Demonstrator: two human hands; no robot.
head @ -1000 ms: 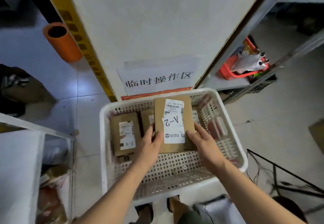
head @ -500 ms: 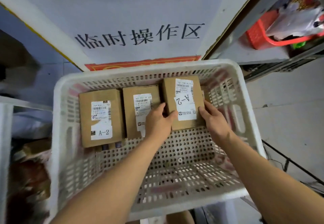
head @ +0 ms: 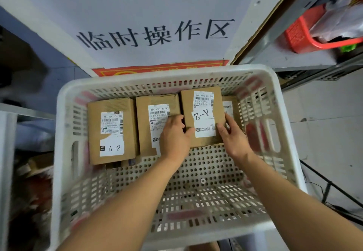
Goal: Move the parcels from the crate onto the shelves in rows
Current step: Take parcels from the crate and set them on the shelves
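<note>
The left hand (head: 173, 136) and right hand (head: 234, 139) together form the grip, fingers curled against opposite long sides of a brown cardboard parcel with an upside-down "A-2" label (head: 203, 117), which lies between them at the far wall of the white perforated plastic crate (head: 64, 101). To lift it well, I judge both hands should squeeze evenly and raise it straight up, so it clears the neighbours. Touching the left hand's far side lies a second brown labelled parcel (head: 155, 121), beyond it a third marked "A-2" (head: 112, 130), and just past the right hand a fourth, mostly hidden parcel (head: 230, 107).
</note>
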